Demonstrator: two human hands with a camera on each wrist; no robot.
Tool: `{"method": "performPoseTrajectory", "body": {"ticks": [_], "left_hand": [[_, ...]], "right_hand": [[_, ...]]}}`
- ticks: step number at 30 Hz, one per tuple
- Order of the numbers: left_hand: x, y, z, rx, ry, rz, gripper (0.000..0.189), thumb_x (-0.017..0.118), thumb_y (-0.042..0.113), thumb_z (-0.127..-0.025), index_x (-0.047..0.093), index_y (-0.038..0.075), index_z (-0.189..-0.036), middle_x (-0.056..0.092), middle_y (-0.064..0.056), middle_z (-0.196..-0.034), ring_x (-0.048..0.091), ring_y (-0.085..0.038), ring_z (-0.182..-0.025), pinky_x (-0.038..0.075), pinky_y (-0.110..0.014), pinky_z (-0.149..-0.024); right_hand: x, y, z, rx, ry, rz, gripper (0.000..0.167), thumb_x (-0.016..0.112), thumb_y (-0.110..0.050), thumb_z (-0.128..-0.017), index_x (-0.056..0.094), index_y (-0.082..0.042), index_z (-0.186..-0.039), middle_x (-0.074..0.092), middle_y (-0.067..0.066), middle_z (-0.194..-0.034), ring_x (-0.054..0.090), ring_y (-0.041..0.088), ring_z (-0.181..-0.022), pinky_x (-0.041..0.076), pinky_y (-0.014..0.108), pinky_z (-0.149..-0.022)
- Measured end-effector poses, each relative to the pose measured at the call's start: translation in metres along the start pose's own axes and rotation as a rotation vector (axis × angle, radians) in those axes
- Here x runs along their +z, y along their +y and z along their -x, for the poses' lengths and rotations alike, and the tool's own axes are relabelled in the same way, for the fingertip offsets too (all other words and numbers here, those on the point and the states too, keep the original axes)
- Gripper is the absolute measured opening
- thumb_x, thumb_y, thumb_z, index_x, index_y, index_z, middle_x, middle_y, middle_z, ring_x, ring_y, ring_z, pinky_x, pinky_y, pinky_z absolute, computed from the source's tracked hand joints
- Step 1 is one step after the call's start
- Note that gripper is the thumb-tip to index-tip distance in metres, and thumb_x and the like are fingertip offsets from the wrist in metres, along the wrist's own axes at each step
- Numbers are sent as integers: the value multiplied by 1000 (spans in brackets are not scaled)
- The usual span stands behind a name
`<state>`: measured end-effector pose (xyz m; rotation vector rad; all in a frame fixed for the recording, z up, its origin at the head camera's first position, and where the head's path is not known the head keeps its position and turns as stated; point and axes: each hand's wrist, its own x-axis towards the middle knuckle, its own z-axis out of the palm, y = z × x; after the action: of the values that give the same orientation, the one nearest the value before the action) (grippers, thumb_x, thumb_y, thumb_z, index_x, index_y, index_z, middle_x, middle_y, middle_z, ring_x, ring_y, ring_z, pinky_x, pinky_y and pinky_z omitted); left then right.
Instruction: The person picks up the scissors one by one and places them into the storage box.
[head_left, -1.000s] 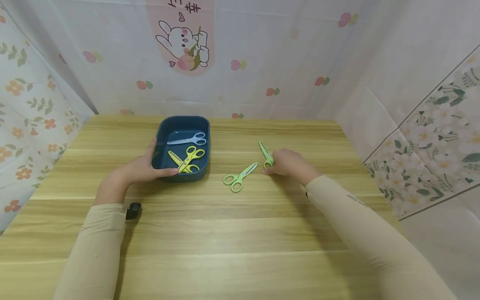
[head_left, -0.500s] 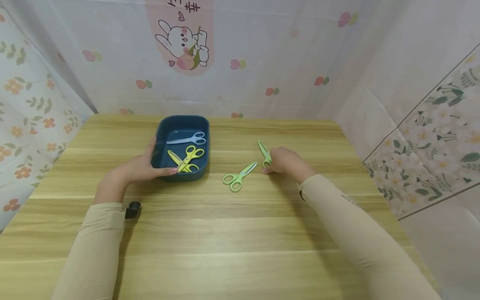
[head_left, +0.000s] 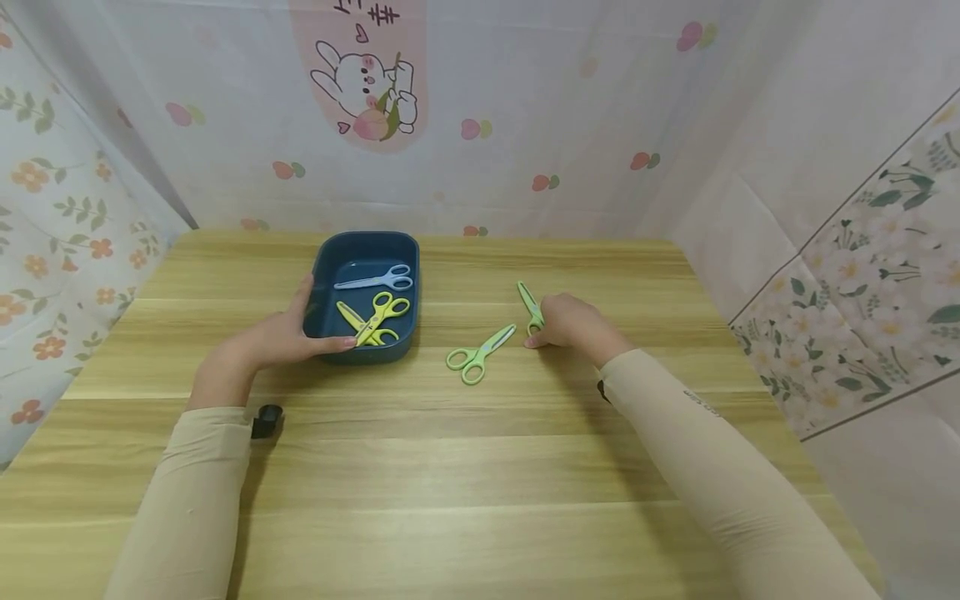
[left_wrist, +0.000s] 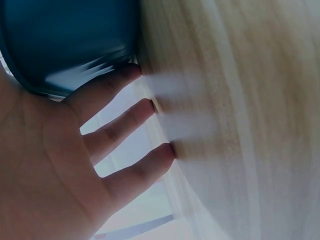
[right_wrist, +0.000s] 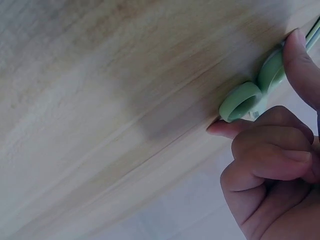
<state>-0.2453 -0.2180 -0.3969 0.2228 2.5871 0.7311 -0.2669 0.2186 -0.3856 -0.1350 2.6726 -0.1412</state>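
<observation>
In the head view my left hand (head_left: 277,333) rests against the left side of a dark blue bin (head_left: 415,250), thumb along its front rim. Its fingers (left_wrist: 132,172) are straight in the left wrist view, their tips down at the table. On the right, my right hand (head_left: 573,321) pinches green scissors (head_left: 528,300) by their handles; the blades point away from me. The thumb and index finger flank a handle ring (right_wrist: 241,101), while the other fingers curl into the palm. Another pair of green scissors (head_left: 480,354) lies between the bin and this hand.
Inside the bin are light blue scissors (head_left: 375,280) and spread yellow scissors (head_left: 378,313). The wooden table (head_left: 450,467) ends at a patterned curtain (head_left: 510,100) behind. A floral panel (head_left: 862,317) borders the right side.
My right forearm has shifted slightly left, with the hand still at the green scissors. The left hand and the bin have stayed put.
</observation>
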Motion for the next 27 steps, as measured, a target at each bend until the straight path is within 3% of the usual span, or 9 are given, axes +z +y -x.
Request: {"method": "performPoseTrajectory", "body": {"ticks": [11,27], "left_hand": [[0,0,0,6,6,12,143,70,78,-86,-33,17,-164,6,-40,-173,23,-63,-155,30,-75,-123],[0,-2,3,9,26,26,142,69,80,-86,-31,17,-165,8,-39,-173,26,-61,-155,30,-74,-124]], "right_hand": [[-1,-4,2,17,-21,-15,47,81,-43,-94,49,-13,-77,39,-2,-71,38,15,-68,36,32,-66],[4,-13,11,48,22,-53,38,79,-37,-97,55,-14,-79,42,-2,-74,43,18,-71,37,36,-71]]}}
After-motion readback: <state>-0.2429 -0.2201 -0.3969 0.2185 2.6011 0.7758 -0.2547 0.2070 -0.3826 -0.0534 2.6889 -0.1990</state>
